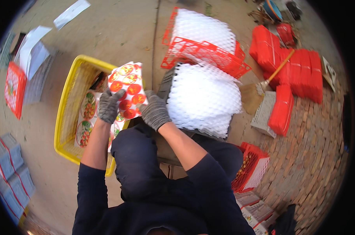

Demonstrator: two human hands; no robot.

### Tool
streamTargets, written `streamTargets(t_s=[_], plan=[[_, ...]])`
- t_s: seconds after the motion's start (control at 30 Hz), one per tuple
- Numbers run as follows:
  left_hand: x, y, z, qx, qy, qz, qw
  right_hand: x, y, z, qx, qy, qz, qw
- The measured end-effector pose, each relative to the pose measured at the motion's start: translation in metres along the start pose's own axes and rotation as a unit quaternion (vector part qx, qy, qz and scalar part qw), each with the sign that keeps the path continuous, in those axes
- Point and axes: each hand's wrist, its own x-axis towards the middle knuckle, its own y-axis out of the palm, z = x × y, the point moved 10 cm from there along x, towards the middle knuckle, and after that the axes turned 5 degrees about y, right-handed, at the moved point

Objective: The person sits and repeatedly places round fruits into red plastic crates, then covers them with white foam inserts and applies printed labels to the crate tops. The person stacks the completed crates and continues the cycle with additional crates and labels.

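Both my hands wear grey knit gloves and hold a stack of white sheets with round red stickers (126, 78). My left hand (108, 105) grips its left edge, thumb on top. My right hand (154, 110) has the lower right edge, with its fingers partly behind the sheets. Under the stack stands a yellow plastic basket (66, 117). Inside it lie printed sheets with large round fruit pictures (85, 133), partly covered by my left forearm. To the right of my right hand, white foam netting sheets (203, 97) are piled on a dark crate (167, 80).
Farther off, a red plastic crate (206, 54) holds more white foam netting (205, 29). Bundled red packs (297, 70) and a broom (253, 95) lie at the right. Strapped grey crates (11, 170) stand at the left. A red netted crate (250, 167) is beside my right leg.
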Motion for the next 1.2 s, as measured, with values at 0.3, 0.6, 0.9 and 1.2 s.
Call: streamTargets(t_s=[0.3,0.6,0.9,1.2], plan=[[-0.072,0.128,-0.111,-0.048,0.056,0.148,0.986,-0.076,-0.09,0.024,0.167,-0.081,-0.104,0.977],[-0.103,0.181,-0.132,-0.051,0.084,0.216,0.972,-0.135,-0.202,-0.09,-0.005,-0.147,-0.127,0.981],[-0.081,0.243,-0.14,-0.312,0.031,0.266,0.912,-0.073,-0.247,-0.208,-0.478,-0.154,-0.126,0.856],[-0.029,0.251,-0.07,-0.287,-0.018,0.209,0.935,-0.03,-0.216,-0.229,-0.435,-0.222,-0.058,0.871]])
